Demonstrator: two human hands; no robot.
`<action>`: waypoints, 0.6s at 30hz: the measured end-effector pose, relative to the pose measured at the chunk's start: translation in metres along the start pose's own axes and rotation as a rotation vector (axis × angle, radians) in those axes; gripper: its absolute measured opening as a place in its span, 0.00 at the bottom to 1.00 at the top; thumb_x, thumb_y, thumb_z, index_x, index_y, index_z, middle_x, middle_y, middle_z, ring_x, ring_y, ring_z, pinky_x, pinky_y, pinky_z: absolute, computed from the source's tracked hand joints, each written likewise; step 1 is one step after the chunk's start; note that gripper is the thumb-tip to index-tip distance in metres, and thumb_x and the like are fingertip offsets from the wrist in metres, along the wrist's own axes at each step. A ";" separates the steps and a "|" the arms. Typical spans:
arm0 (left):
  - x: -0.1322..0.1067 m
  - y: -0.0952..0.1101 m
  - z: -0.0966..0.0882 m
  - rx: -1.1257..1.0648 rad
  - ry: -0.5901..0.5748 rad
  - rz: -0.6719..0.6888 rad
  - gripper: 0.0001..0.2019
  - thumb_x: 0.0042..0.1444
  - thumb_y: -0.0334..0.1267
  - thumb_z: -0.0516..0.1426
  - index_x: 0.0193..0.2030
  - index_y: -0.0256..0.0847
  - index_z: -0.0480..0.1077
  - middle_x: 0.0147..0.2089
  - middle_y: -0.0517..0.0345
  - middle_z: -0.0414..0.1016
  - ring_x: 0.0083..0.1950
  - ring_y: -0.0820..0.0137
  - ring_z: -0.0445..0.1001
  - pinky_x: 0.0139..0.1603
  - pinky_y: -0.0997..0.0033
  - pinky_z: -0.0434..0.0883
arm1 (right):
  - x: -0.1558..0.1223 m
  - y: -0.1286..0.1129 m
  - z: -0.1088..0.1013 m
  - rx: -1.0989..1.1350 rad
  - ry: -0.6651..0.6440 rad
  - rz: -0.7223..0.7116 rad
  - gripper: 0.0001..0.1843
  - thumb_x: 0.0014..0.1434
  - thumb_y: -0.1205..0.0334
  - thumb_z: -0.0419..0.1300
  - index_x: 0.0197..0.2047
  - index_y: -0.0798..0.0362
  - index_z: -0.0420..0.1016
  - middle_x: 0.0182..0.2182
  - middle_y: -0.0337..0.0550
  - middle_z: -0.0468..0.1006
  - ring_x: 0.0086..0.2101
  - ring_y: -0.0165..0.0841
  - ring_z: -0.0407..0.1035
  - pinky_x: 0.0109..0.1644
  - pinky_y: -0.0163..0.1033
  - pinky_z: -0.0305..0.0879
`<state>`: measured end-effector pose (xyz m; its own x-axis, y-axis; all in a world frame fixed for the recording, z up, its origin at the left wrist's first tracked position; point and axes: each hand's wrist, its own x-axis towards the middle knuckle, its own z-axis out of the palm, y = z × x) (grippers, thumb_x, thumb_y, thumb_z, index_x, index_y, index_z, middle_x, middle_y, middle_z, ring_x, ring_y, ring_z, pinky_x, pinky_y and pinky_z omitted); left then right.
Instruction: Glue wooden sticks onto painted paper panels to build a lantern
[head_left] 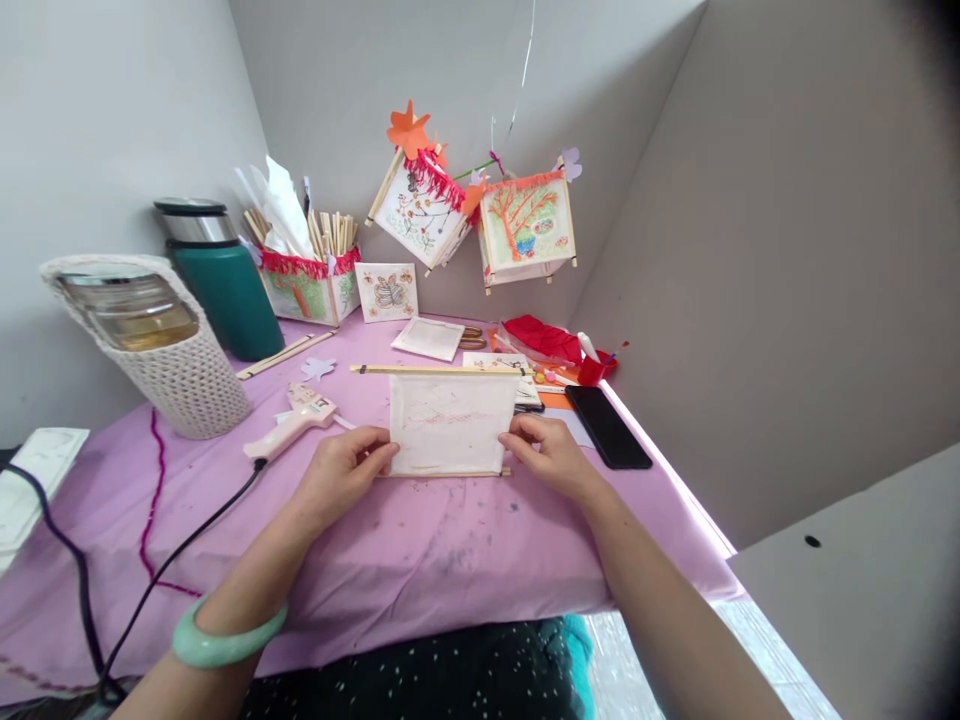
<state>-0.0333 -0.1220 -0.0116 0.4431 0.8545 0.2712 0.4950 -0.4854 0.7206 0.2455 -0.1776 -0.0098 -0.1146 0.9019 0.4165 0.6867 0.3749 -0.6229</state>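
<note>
Between my hands stands a white fabric panel (450, 420), tilted up from the table, with faint marks showing on its surface. A thin wooden stick (435, 370) with dark ends runs along its top edge, and another stick (450, 474) lies along the bottom. My left hand (349, 465) pinches the panel's left edge near the lower corner. At the right edge, my right hand (547, 450) grips it between thumb and fingers. A pale pink hot glue gun (296, 420) rests on the cloth to the left of my left hand.
A bottle in a knitted holder (172, 370), a green flask (221, 290) and a stick-filled box (307, 292) stand at left. Decorated lanterns (525, 225) hang behind. A black phone (606, 427) lies at right. The glue gun's cord (199, 530) crosses the purple tablecloth (420, 570).
</note>
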 end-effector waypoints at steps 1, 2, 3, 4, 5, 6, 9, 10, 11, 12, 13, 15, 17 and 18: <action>0.000 0.000 0.000 0.007 -0.003 0.006 0.12 0.55 0.45 0.51 0.27 0.40 0.68 0.23 0.61 0.70 0.25 0.72 0.67 0.28 0.74 0.63 | 0.000 0.000 0.000 0.005 -0.001 0.002 0.13 0.59 0.59 0.53 0.24 0.53 0.64 0.21 0.36 0.66 0.24 0.27 0.59 0.29 0.33 0.54; 0.000 0.000 -0.001 0.017 -0.003 0.013 0.12 0.55 0.45 0.51 0.27 0.40 0.68 0.23 0.61 0.70 0.26 0.72 0.67 0.28 0.74 0.63 | 0.000 0.000 0.000 0.011 -0.003 0.004 0.13 0.59 0.59 0.53 0.24 0.54 0.64 0.21 0.36 0.66 0.24 0.27 0.59 0.29 0.33 0.54; 0.000 0.000 -0.001 0.026 0.000 0.021 0.12 0.55 0.44 0.51 0.27 0.40 0.67 0.23 0.61 0.70 0.26 0.72 0.67 0.29 0.74 0.62 | 0.000 0.000 0.000 0.017 -0.006 0.006 0.12 0.58 0.59 0.54 0.24 0.54 0.64 0.21 0.36 0.67 0.23 0.26 0.59 0.29 0.33 0.54; -0.001 -0.001 -0.001 0.036 0.005 0.027 0.12 0.55 0.44 0.51 0.27 0.40 0.67 0.23 0.61 0.69 0.26 0.72 0.66 0.29 0.74 0.62 | 0.000 0.000 0.000 0.023 -0.010 0.008 0.12 0.58 0.59 0.54 0.25 0.54 0.65 0.21 0.36 0.67 0.23 0.26 0.59 0.29 0.33 0.54; -0.001 -0.002 -0.001 0.044 0.009 0.032 0.12 0.55 0.44 0.51 0.27 0.40 0.67 0.23 0.61 0.69 0.26 0.72 0.66 0.29 0.74 0.62 | 0.000 0.000 0.001 0.029 -0.014 0.011 0.12 0.58 0.59 0.55 0.25 0.54 0.65 0.21 0.36 0.67 0.23 0.26 0.60 0.29 0.33 0.54; -0.001 -0.002 0.000 0.049 0.014 0.035 0.12 0.55 0.44 0.50 0.28 0.40 0.67 0.24 0.61 0.69 0.26 0.72 0.66 0.30 0.74 0.63 | 0.000 0.000 0.001 0.035 -0.019 0.016 0.12 0.58 0.60 0.55 0.25 0.54 0.65 0.21 0.36 0.67 0.23 0.27 0.60 0.29 0.33 0.54; -0.001 -0.004 0.000 0.054 0.021 0.037 0.12 0.56 0.45 0.50 0.29 0.40 0.67 0.25 0.60 0.70 0.27 0.72 0.67 0.30 0.73 0.63 | 0.000 0.001 0.001 0.066 -0.042 0.039 0.11 0.57 0.60 0.55 0.24 0.54 0.65 0.21 0.36 0.68 0.24 0.27 0.61 0.28 0.33 0.54; -0.001 -0.005 0.000 0.058 0.023 0.038 0.11 0.56 0.45 0.50 0.30 0.40 0.67 0.25 0.60 0.70 0.27 0.72 0.67 0.31 0.73 0.63 | 0.000 0.001 0.001 0.079 -0.056 0.045 0.11 0.57 0.60 0.55 0.24 0.54 0.65 0.21 0.36 0.68 0.24 0.27 0.61 0.28 0.33 0.54; -0.001 -0.005 0.000 0.067 0.024 0.040 0.11 0.56 0.44 0.50 0.30 0.41 0.67 0.26 0.60 0.70 0.27 0.72 0.67 0.31 0.73 0.63 | 0.000 0.001 0.001 0.091 -0.073 0.048 0.11 0.57 0.60 0.55 0.24 0.53 0.65 0.21 0.36 0.69 0.24 0.27 0.61 0.28 0.33 0.55; -0.002 -0.005 0.000 0.079 0.027 0.042 0.11 0.56 0.44 0.50 0.31 0.41 0.67 0.27 0.60 0.70 0.27 0.72 0.66 0.31 0.73 0.63 | 0.000 0.001 0.001 0.100 -0.093 0.051 0.12 0.57 0.60 0.55 0.24 0.53 0.65 0.21 0.36 0.69 0.24 0.28 0.62 0.29 0.33 0.55; -0.002 -0.004 -0.001 0.094 0.029 0.043 0.10 0.56 0.44 0.51 0.31 0.41 0.67 0.28 0.60 0.71 0.27 0.72 0.66 0.31 0.73 0.62 | 0.000 0.001 0.001 0.107 -0.115 0.053 0.12 0.58 0.61 0.55 0.24 0.53 0.65 0.21 0.36 0.69 0.24 0.28 0.62 0.29 0.33 0.55; -0.002 -0.004 -0.001 0.119 0.027 0.044 0.09 0.54 0.44 0.51 0.31 0.41 0.67 0.28 0.60 0.70 0.27 0.73 0.64 0.29 0.73 0.61 | 0.000 0.001 0.000 0.120 -0.151 0.062 0.11 0.58 0.60 0.55 0.24 0.53 0.64 0.21 0.36 0.70 0.24 0.28 0.63 0.29 0.33 0.56; -0.003 -0.004 -0.002 0.129 0.003 0.036 0.09 0.53 0.43 0.52 0.30 0.41 0.66 0.27 0.61 0.68 0.26 0.73 0.62 0.28 0.73 0.60 | 0.000 0.001 0.001 0.138 -0.166 0.069 0.10 0.58 0.60 0.54 0.25 0.52 0.64 0.21 0.36 0.71 0.25 0.29 0.65 0.30 0.34 0.57; -0.003 -0.005 -0.001 0.125 -0.018 0.030 0.09 0.53 0.43 0.51 0.29 0.41 0.65 0.26 0.62 0.67 0.26 0.73 0.62 0.28 0.73 0.60 | 0.000 0.001 0.001 0.143 -0.168 0.069 0.10 0.58 0.60 0.54 0.26 0.52 0.64 0.21 0.36 0.72 0.25 0.29 0.65 0.31 0.34 0.58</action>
<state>-0.0377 -0.1217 -0.0147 0.4720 0.8363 0.2788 0.5699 -0.5308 0.6273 0.2452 -0.1771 -0.0109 -0.1974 0.9449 0.2612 0.5895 0.3273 -0.7385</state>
